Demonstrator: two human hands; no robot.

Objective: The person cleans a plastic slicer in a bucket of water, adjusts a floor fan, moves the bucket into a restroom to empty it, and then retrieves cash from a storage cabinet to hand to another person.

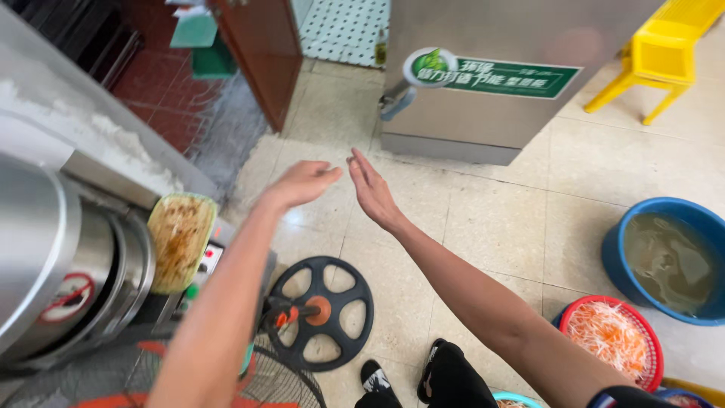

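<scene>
Currently | your left hand (302, 183) and right hand (371, 189): both open, empty, fingertips nearly meeting above the tiled floor (483, 219) | nearest thing: steel machine (68, 264) with its smeared lid (180, 240), lower left, closer to your left hand.

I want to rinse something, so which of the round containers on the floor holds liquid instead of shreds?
The big blue tub at the right: it holds murky water. The red basket in front of it holds orange and white vegetable shreds.
</scene>
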